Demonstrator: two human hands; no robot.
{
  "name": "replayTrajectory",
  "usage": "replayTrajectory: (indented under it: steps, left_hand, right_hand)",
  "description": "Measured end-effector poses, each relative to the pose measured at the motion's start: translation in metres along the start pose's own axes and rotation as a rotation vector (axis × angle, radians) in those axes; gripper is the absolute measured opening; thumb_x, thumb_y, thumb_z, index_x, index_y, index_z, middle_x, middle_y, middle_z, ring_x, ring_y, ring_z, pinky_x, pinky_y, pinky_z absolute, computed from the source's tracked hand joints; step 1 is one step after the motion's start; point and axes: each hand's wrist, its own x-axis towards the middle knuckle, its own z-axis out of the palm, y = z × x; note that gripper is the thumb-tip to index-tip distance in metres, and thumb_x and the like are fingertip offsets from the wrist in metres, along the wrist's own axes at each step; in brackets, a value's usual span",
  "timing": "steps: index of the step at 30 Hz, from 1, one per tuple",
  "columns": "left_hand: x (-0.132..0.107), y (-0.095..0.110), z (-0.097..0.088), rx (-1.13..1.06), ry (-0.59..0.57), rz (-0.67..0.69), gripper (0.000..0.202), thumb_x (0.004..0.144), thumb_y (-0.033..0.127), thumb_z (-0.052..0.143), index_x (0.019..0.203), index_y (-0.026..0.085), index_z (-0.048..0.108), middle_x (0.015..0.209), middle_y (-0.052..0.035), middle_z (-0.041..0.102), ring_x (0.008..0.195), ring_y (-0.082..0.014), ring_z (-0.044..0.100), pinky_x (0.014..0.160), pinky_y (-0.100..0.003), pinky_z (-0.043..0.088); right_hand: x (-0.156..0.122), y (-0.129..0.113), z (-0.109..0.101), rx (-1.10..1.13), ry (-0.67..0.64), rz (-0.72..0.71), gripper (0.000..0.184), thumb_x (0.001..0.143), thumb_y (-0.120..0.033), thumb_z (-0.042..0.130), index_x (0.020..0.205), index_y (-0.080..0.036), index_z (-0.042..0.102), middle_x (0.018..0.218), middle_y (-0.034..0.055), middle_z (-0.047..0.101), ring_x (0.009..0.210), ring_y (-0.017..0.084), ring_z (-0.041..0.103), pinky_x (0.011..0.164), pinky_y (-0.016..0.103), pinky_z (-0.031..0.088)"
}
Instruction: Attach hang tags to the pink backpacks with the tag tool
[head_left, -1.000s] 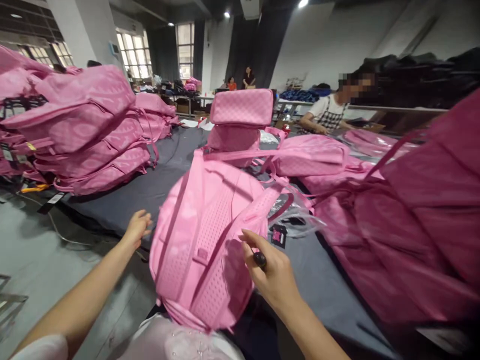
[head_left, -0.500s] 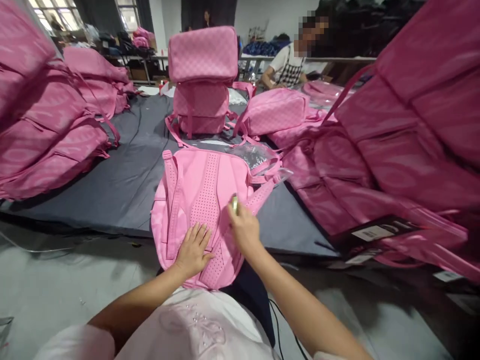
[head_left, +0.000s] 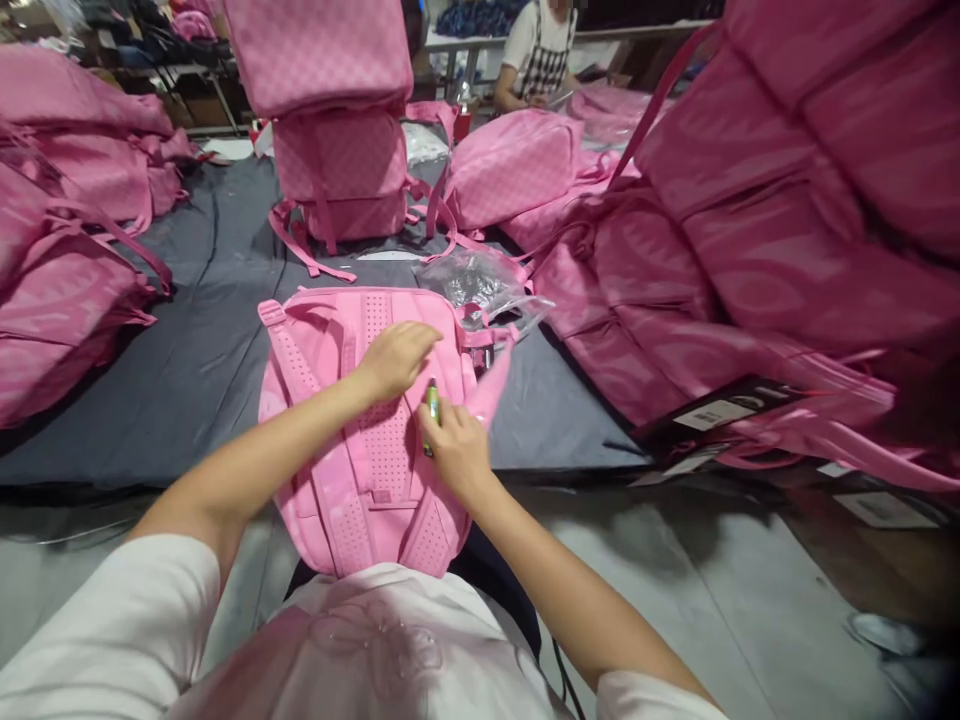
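A pink backpack [head_left: 345,520] lies with its perforated back panel and shoulder straps facing up, its lower end against my body. My right hand [head_left: 459,450] is closed round a slim green tool with dark ends [head_left: 433,405], held upright over the right side of the back panel. Just above it, my left hand [head_left: 397,358] is over the upper panel, fingers loosely stretched to the right and slightly blurred, with nothing visible in them. A strap [head_left: 493,385] sticks out at the bag's right edge, near a clear plastic bag [head_left: 480,280].
Stacked pink backpacks rise at the left [head_left: 60,310] and right [head_left: 750,230] of the dark-covered table [head_left: 202,400]. A checked pink backpack [head_left: 337,165] stands behind, with another [head_left: 514,165] lying beside it. Labels [head_left: 716,412] hang from the right stack. Across the table is a person [head_left: 544,55].
My left hand has lifted from the lower panel and moved up across the bag. The right hand with the green tool has shifted left and slightly down. The view has tilted downward.
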Motion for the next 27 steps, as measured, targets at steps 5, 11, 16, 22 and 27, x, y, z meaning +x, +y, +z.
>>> replayTrajectory:
  steps: [5,11,16,22,27]
  left_hand:
    - [0.066,-0.003,0.013,0.019,-0.215,0.265,0.037,0.096,0.044,0.055,0.087,0.012,0.072,0.089,-0.0136,0.073,0.087,-0.0248,0.063,0.084,-0.041,0.042]
    - [0.027,0.004,-0.014,0.134,-0.216,0.463,0.046,0.095,0.056,0.053,0.078,0.018,0.071,0.082,-0.0072,0.069,0.085,-0.0229,0.057,0.083,-0.042,0.034]
    - [0.004,-0.072,-0.041,0.343,-0.231,0.28,0.055,0.093,0.067,0.05,0.077,0.018,0.069,0.085,-0.0055,0.066,0.099,-0.0233,0.05,0.104,-0.046,0.031]
    - [0.002,-0.107,-0.055,0.409,-0.181,0.159,0.063,0.093,0.072,0.042,0.088,0.016,0.069,0.105,-0.0069,0.064,0.113,-0.0221,0.044,0.118,-0.056,0.021]
    - [-0.019,-0.054,-0.035,0.238,-0.284,0.247,0.065,0.081,0.076,0.059,0.097,0.014,0.072,0.091,-0.0097,0.066,0.096,-0.0269,0.054,0.101,-0.054,0.041]
  right_hand:
    - [-0.018,0.036,-0.003,0.011,-0.037,0.45,0.033,0.097,-0.036,0.055,0.12,-0.014,0.065,0.088,0.0119,0.072,0.076,0.024,0.062,0.07,0.034,0.04]
    - [-0.002,0.008,0.025,0.295,0.206,0.512,0.05,0.1,-0.043,0.051,0.14,-0.013,0.052,0.119,0.0166,0.071,0.104,0.026,0.062,0.103,0.044,0.036]
    - [-0.013,-0.019,0.053,0.313,0.182,0.435,0.042,0.099,-0.042,0.052,0.129,-0.014,0.062,0.096,0.012,0.073,0.088,0.024,0.059,0.105,0.048,0.032]
    - [-0.015,-0.013,0.05,0.308,0.233,0.351,0.036,0.099,-0.035,0.054,0.128,-0.015,0.061,0.098,0.0103,0.075,0.087,0.022,0.064,0.109,0.052,0.031]
    - [0.0,-0.013,0.011,0.693,0.493,0.324,0.027,0.094,-0.026,0.062,0.121,-0.021,0.059,0.1,0.0068,0.076,0.09,0.02,0.072,0.095,0.043,0.049]
